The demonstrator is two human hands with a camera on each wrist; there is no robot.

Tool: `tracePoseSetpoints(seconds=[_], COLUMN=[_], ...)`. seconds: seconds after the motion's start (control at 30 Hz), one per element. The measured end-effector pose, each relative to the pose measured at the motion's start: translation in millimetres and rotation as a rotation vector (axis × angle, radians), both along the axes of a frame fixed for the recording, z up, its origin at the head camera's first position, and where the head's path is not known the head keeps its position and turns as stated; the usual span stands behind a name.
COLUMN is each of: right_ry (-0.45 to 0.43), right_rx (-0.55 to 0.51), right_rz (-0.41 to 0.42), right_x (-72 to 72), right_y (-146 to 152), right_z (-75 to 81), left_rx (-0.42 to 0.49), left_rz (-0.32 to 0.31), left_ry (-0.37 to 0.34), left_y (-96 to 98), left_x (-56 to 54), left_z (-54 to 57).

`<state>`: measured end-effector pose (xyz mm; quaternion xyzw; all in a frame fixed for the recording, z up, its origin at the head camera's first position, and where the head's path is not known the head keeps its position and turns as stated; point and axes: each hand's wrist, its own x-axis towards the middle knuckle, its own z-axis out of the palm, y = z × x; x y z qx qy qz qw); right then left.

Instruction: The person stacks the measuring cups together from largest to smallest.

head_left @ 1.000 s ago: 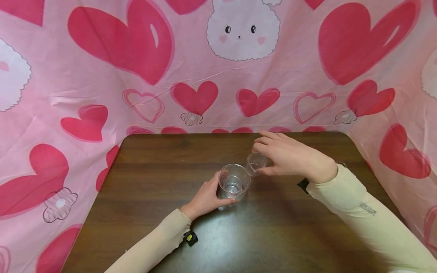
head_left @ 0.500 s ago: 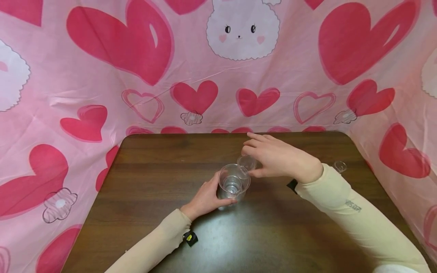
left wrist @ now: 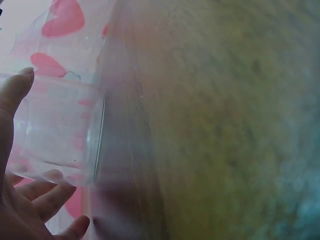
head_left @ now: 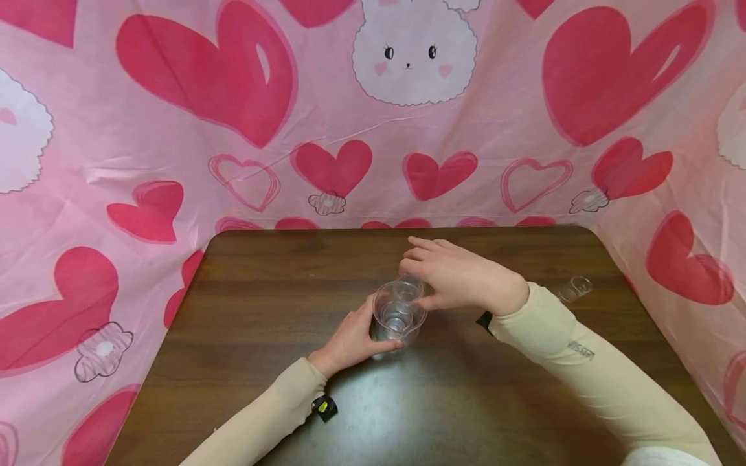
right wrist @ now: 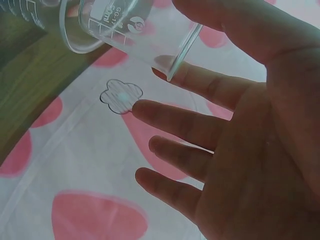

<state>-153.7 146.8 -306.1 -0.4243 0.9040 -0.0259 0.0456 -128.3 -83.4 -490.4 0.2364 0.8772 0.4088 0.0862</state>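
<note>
A large clear glass beaker [head_left: 396, 327] stands on the table, and my left hand [head_left: 352, 336] grips its side with the thumb in front. In the left wrist view, the fingers of that hand curve around the beaker's wall [left wrist: 57, 127]. My right hand [head_left: 457, 275] pinches a smaller beaker [right wrist: 132, 35] by its rim between thumb and index finger. Its other fingers stretch out apart from the glass. White printed markings show on the small beaker's wall. Its lower end is within the large beaker's rim [right wrist: 75, 49], tilted.
Another small clear glass vessel [head_left: 576, 288] is on the brown wooden table [head_left: 280, 285], right of the right forearm. A pink cloth [head_left: 361, 116] with hearts hangs behind the table and along both sides.
My right hand has moved left, bringing the small beaker from beside the large beaker into its mouth. The glass vessel at the right came out from behind the sleeve. My left hand stays put.
</note>
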Motion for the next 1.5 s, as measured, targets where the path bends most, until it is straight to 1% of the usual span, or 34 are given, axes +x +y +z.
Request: tracePoseSetpoints(seconds=[0.23,0.43,0.63,0.97,1.3,1.5], right_ry=[-0.003,-0.034,-0.018,-0.046,-0.058,-0.058], right_rx=[0.011,0.034,0.047,0.077,0.113,0.134], right_rz=[0.018,0.013,0.029,0.020,0.023,0.010], right_x=[-0.6,-1.0,-3.6,-6.7,-6.4,-7.1], right_y=[-5.2,-9.9,-12.2,-16.2,-20.6,-23.7], right_z=[-9.3,-14.8,-22.5,-36.2,-45.3,-47.6], left_rx=[0.000,-0.005,-0.003,-0.005,-0.006,-0.010], left_rz=[-0.007,-0.008,-0.011,-0.016,-0.014,-0.011], left_ry=[0.010,0.009,0.009,0.010,0.010,0.028], left_y=[-0.7,-0.5,-0.9,-1.9,-2.3,-1.9], left_x=[0.0,0.0,0.0,0.4,0.1,0.3], left_z=[-1.5,-1.5,-1.5,-2.0,-4.3,-3.6])
